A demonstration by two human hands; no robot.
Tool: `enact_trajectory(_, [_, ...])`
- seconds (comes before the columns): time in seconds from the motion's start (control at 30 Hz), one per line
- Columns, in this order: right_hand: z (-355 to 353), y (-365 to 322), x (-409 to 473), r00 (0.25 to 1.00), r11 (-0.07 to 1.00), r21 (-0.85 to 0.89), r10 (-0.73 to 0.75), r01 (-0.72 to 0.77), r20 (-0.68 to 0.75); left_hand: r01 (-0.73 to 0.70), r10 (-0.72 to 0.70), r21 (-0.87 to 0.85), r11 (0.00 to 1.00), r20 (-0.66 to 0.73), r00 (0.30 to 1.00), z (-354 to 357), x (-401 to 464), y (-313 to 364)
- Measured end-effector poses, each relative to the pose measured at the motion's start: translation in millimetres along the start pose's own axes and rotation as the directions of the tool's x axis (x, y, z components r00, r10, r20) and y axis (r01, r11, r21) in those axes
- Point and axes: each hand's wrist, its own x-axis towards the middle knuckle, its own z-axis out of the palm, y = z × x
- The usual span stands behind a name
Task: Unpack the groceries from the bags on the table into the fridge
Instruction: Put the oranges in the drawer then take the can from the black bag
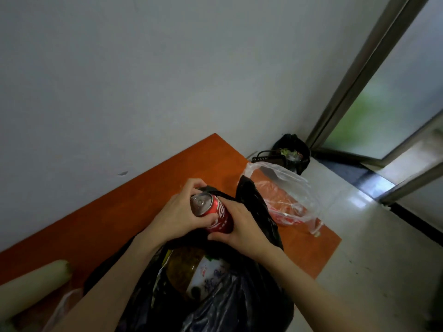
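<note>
A red cola can (215,213) is held tilted above the open black plastic bag (251,295) on the orange table (134,207). My left hand (182,212) wraps the can's top end from the left, and my right hand (242,226) grips its lower end from the right. Inside the bag lie a white printed packet (211,276) and a yellowish-brown item (182,264). A clear plastic bag (285,197) with red-orange contents lies to the right on the table. The fridge is out of view.
A pale green-white long vegetable (31,281) lies at the table's left front. A black-lined bin (293,150) and a dark basket (268,158) stand on the floor past the table's far corner. Glass doors (388,104) are to the right, a white wall behind.
</note>
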Motion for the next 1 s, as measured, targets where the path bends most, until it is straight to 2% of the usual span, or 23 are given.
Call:
enact_trajectory(0.1, [-13,-12,-20,0.977,0.994,-0.106,-0.016,-0.007,-0.211,-0.12,0.119,-0.026,0.992,-0.031,0.992,-1,-9,30])
enact_trajectory(0.2, [-30,-23,-45,0.953,0.988,-0.156,-0.044,-0.003,-0.299,-0.177,0.177,0.0,0.984,0.006,0.984,2,-20,55])
enact_trajectory(0.27, [-40,-31,-64,0.948,0.998,-0.061,0.0,-0.021,-0.318,-0.19,0.189,0.023,0.981,0.047,0.981,5,-29,71])
enact_trajectory(0.33, [-49,-38,-84,0.945,0.984,0.175,0.081,-0.026,-0.318,-0.236,0.234,0.034,0.971,0.05,0.971,9,-38,92])
enact_trajectory(0.4, [-61,-41,-107,0.938,0.919,0.394,0.145,-0.009,-0.316,-0.294,0.294,0.048,0.955,0.005,0.956,15,-48,118])
enact_trajectory(0.5, [-90,-38,-150,0.896,0.877,0.481,0.211,0.003,-0.39,-0.374,0.384,0.147,0.916,-0.048,0.922,30,-64,159])
enact_trajectory(0.57, [-116,-34,-189,0.859,0.865,0.501,0.26,-0.004,-0.441,-0.457,0.481,0.275,0.846,-0.024,0.876,50,-77,186])
enact_trajectory(0.67, [-156,-23,-266,0.765,0.87,0.492,0.334,-0.027,-0.55,-0.573,0.615,0.412,0.708,0.038,0.788,99,-102,229])
enact_trajectory(0.73, [-182,-12,-328,0.698,0.868,0.496,0.375,-0.033,-0.61,-0.634,0.682,0.447,0.631,0.068,0.728,143,-123,262])
enact_trajectory(1.0, [-257,23,-596,0.32,0.858,0.509,0.501,-0.067,-0.804,-0.854,0.814,0.338,0.395,0.302,0.496,343,-204,402])
